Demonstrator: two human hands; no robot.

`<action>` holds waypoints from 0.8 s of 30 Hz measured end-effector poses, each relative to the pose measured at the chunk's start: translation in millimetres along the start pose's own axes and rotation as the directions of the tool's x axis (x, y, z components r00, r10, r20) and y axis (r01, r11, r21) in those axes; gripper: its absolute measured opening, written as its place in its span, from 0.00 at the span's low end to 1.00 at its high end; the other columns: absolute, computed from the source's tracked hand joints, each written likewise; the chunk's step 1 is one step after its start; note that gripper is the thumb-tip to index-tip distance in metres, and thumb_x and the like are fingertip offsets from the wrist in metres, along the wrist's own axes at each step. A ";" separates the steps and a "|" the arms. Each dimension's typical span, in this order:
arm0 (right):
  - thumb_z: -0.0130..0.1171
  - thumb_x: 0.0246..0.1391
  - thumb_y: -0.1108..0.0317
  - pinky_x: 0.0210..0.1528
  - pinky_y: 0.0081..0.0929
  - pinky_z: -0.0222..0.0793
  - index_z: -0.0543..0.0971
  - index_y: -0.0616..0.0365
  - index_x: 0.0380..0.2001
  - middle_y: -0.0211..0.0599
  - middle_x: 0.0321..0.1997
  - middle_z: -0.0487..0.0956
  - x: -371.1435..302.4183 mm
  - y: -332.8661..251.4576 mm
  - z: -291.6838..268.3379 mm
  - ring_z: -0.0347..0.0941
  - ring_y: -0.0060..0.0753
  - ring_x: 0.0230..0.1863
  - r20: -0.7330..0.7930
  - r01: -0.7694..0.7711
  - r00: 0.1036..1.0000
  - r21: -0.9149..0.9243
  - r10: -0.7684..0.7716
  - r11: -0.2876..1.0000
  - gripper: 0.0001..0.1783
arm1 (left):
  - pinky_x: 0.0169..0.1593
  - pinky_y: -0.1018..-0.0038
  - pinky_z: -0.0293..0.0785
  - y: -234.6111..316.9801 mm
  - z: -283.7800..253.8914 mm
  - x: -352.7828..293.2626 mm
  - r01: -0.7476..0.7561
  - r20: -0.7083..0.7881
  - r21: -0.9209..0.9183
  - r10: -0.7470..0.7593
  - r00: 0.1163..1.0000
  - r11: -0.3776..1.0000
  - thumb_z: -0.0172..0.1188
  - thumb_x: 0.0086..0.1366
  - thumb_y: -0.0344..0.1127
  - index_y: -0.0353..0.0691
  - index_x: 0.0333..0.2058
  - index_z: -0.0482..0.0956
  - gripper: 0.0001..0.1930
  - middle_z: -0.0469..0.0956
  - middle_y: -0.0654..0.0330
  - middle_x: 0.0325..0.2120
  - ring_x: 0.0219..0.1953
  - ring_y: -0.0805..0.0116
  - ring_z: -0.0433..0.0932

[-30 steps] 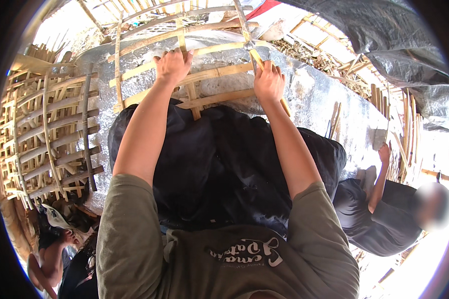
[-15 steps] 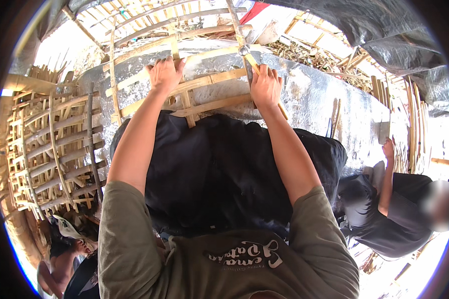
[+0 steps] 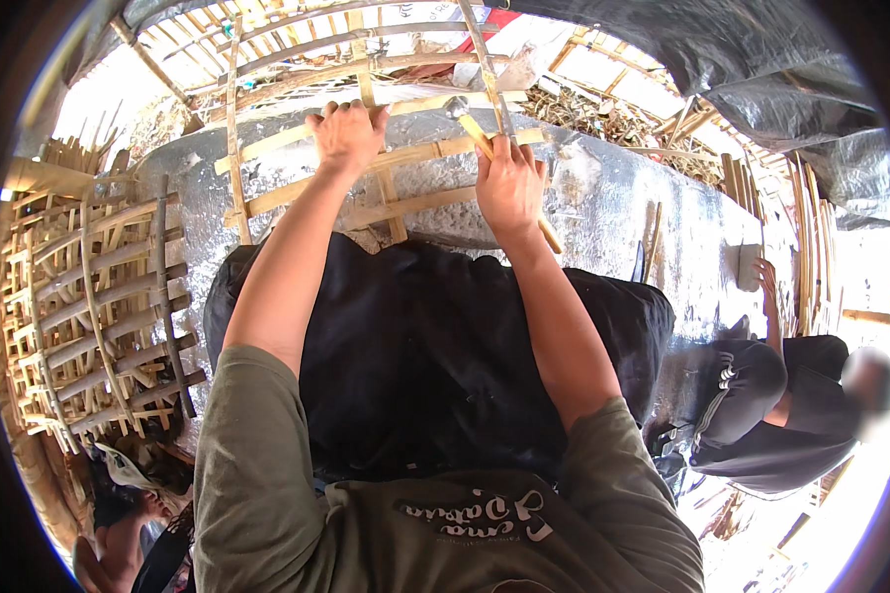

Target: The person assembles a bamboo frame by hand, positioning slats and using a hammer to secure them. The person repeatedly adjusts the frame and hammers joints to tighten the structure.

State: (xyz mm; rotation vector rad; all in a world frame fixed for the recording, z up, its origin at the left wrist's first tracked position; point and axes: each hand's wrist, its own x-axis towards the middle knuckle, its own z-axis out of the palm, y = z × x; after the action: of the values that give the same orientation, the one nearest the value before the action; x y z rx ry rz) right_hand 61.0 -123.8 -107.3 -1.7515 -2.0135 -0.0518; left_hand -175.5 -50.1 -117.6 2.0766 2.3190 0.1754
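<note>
A lattice frame of bamboo strips (image 3: 297, 188) lies on the concrete floor in front of my knees. My left hand (image 3: 346, 133) presses down on the frame where an upright strip crosses a cross strip, fingers curled over the wood. My right hand (image 3: 509, 183) is shut on the wooden handle of a hammer (image 3: 465, 114), whose metal head points up and to the left, close to the upper cross strip. My black trousers fill the middle of the view below both hands.
A stack of finished bamboo lattice frames (image 3: 89, 306) stands at the left. A person in black clothes (image 3: 771, 415) crouches at the right, one hand on a flat piece on the floor. Loose bamboo strips (image 3: 761, 188) and scraps lie at the back right under a dark tarpaulin (image 3: 742, 69).
My right hand has shifted slightly left along the frame with the hammer, and the hammer head now shows raised. My left hand stays on the same crossing.
</note>
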 end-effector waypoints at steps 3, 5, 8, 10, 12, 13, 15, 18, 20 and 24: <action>0.62 0.58 0.58 0.50 0.47 0.63 0.75 0.54 0.38 0.35 0.36 0.81 -2.7 -7.5 13.2 0.75 0.41 0.47 -0.040 0.097 0.994 -0.073 -0.100 0.993 0.13 | 0.58 0.42 0.60 -5.6 3.1 -6.9 0.020 -0.033 -0.017 -0.021 0.999 1.000 0.45 0.72 0.63 0.37 0.34 0.83 0.32 0.84 0.52 0.33 0.46 0.56 0.79; 0.62 0.58 0.58 0.50 0.47 0.63 0.75 0.53 0.38 0.35 0.36 0.81 -2.2 -12.7 18.7 0.75 0.41 0.47 -0.002 0.118 0.993 -0.106 -0.119 0.987 0.13 | 0.57 0.42 0.61 -6.6 4.7 -7.5 0.027 -0.017 -0.035 -0.028 0.999 0.999 0.45 0.72 0.64 0.37 0.34 0.83 0.33 0.83 0.51 0.31 0.45 0.56 0.78; 0.60 0.61 0.57 0.50 0.48 0.62 0.75 0.54 0.38 0.36 0.36 0.82 -1.7 -15.9 28.6 0.75 0.43 0.47 0.001 0.135 0.991 -0.125 -0.135 0.983 0.12 | 0.56 0.43 0.61 -6.6 11.3 -7.3 0.022 -0.046 -0.049 -0.024 0.999 0.999 0.45 0.72 0.64 0.37 0.32 0.83 0.33 0.83 0.51 0.28 0.45 0.56 0.78; 0.58 0.62 0.56 0.50 0.49 0.62 0.75 0.54 0.37 0.38 0.36 0.82 -1.6 -16.1 34.2 0.76 0.44 0.46 0.009 0.135 0.991 -0.134 -0.135 0.982 0.13 | 0.56 0.44 0.61 -5.2 14.5 -8.0 0.010 -0.082 -0.053 -0.014 0.997 0.999 0.45 0.72 0.64 0.37 0.30 0.83 0.33 0.82 0.51 0.27 0.44 0.56 0.78; 0.56 0.63 0.56 0.50 0.49 0.62 0.75 0.54 0.38 0.38 0.36 0.83 -2.0 -15.8 38.5 0.76 0.45 0.46 0.041 0.133 0.991 -0.148 -0.128 0.980 0.13 | 0.56 0.45 0.61 -5.3 13.7 -8.5 0.016 -0.057 -0.058 -0.020 0.998 0.998 0.45 0.72 0.63 0.37 0.29 0.83 0.33 0.82 0.51 0.26 0.44 0.56 0.77; 0.56 0.63 0.56 0.50 0.49 0.62 0.75 0.54 0.38 0.39 0.37 0.83 -3.0 -14.2 42.7 0.75 0.45 0.47 0.036 0.117 0.993 -0.136 -0.113 0.984 0.13 | 0.56 0.45 0.61 -4.2 12.1 -7.4 0.027 -0.010 -0.048 -0.028 1.000 0.998 0.45 0.72 0.63 0.38 0.29 0.83 0.33 0.82 0.51 0.26 0.44 0.56 0.77; 0.55 0.64 0.56 0.50 0.50 0.62 0.75 0.54 0.39 0.40 0.37 0.83 -4.7 -10.3 50.6 0.75 0.45 0.47 0.026 0.084 0.996 -0.111 -0.081 0.990 0.13 | 0.57 0.45 0.61 -1.6 8.8 -6.0 0.036 0.055 -0.043 -0.034 0.998 0.998 0.44 0.72 0.62 0.38 0.32 0.83 0.32 0.82 0.51 0.27 0.45 0.56 0.77; 0.53 0.64 0.56 0.51 0.51 0.63 0.74 0.55 0.40 0.42 0.40 0.82 -3.9 -13.9 49.1 0.74 0.46 0.50 0.086 0.082 0.994 -0.120 -0.072 0.989 0.13 | 0.61 0.40 0.58 -4.6 10.0 -7.3 0.040 0.065 -0.042 -0.037 0.997 0.998 0.43 0.73 0.59 0.37 0.39 0.83 0.30 0.81 0.51 0.30 0.49 0.54 0.76; 0.53 0.65 0.56 0.52 0.51 0.63 0.74 0.55 0.41 0.42 0.41 0.82 -4.7 -15.8 48.7 0.74 0.46 0.51 0.116 0.097 0.990 -0.119 -0.083 0.988 0.14 | 0.65 0.35 0.54 -7.0 12.1 -11.1 0.035 0.007 -0.025 -0.035 0.999 0.999 0.42 0.74 0.55 0.36 0.44 0.81 0.27 0.81 0.50 0.37 0.55 0.52 0.74; 0.53 0.64 0.56 0.49 0.48 0.64 0.74 0.54 0.41 0.38 0.41 0.82 -6.6 -14.3 49.7 0.74 0.42 0.50 0.112 0.136 0.986 -0.146 -0.120 0.980 0.13 | 0.67 0.33 0.51 -5.2 3.3 -41.2 -0.039 -0.209 0.094 0.058 0.976 0.995 0.48 0.72 0.46 0.35 0.57 0.71 0.23 0.70 0.50 0.56 0.63 0.51 0.65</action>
State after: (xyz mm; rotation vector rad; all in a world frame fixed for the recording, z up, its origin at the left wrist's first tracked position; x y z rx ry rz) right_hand 32.1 -116.4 -150.1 -1.7453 -2.2485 -0.1647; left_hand -175.7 -91.3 -123.7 2.2617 2.4353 0.3139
